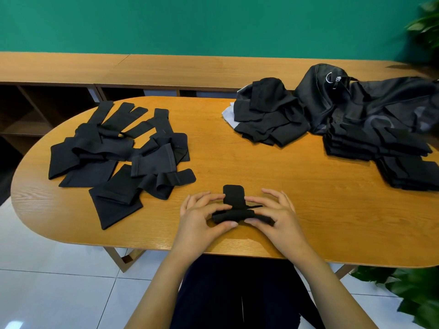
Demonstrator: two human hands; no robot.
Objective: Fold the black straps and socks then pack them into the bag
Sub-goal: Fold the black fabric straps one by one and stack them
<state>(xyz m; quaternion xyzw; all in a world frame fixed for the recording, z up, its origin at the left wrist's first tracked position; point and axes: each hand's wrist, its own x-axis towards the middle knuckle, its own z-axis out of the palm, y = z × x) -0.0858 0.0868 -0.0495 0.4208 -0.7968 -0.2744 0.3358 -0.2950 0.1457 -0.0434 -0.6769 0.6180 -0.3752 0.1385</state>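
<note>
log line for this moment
step: folding | left hand, right hand: pinch black strap | loose pile: table left | folded stack: right, by bag

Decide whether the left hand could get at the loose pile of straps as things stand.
Probably yes: bare table lies between the left hand and the pile, though it now pinches a strap.

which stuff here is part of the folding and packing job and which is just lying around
Job: the strap pinched by the left hand and right hand; loose pile; dark heap; folded stacks; bag.
Lying about: plant; wooden bench; pale cloth.
</note>
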